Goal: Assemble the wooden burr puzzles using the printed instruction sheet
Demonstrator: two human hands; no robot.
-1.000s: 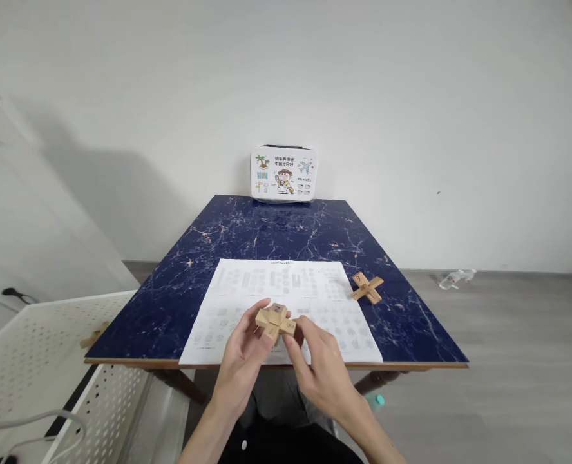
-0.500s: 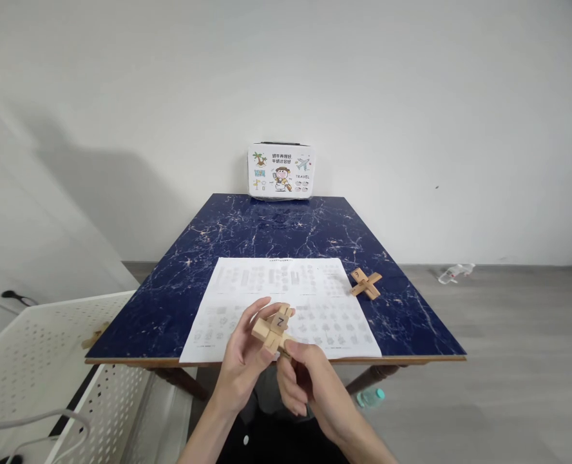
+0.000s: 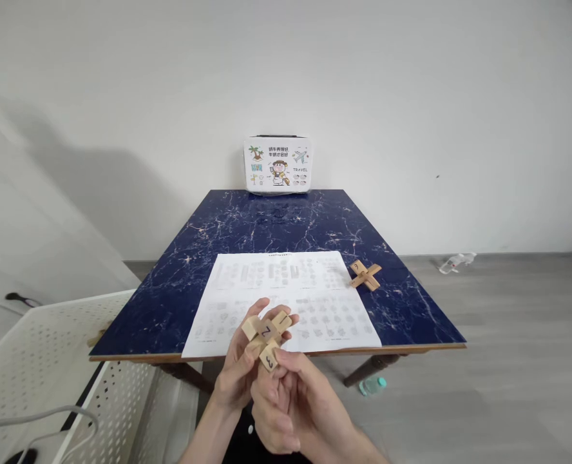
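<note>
Between both hands is a wooden burr puzzle (image 3: 265, 331) of interlocking pale sticks, held over the front edge of the sheet. The numbers 2 and 3 are inked on its faces. My left hand (image 3: 240, 367) wraps it from the left, thumb in front and fingers behind. My right hand (image 3: 290, 393) pinches the end marked 3 from below right; its fingers are curled beneath. A printed instruction sheet (image 3: 271, 283) lies flat under them, with small diagrams too faint to read. At its right edge, a second wooden cross-shaped piece (image 3: 366, 276), marked 3, rests on the table.
The blue marbled table (image 3: 286, 225) has a white cartoon-printed case (image 3: 277, 165) upright at its back, near the wall. A white perforated basket (image 3: 107, 399) with cables stands at left. On the floor are a teal-capped bottle (image 3: 373, 385) and a clear plastic item (image 3: 457, 261).
The held puzzle has been turned, so the face marked 3 shows now. My right hand has shifted left and down under it. The camera view has moved slightly.
</note>
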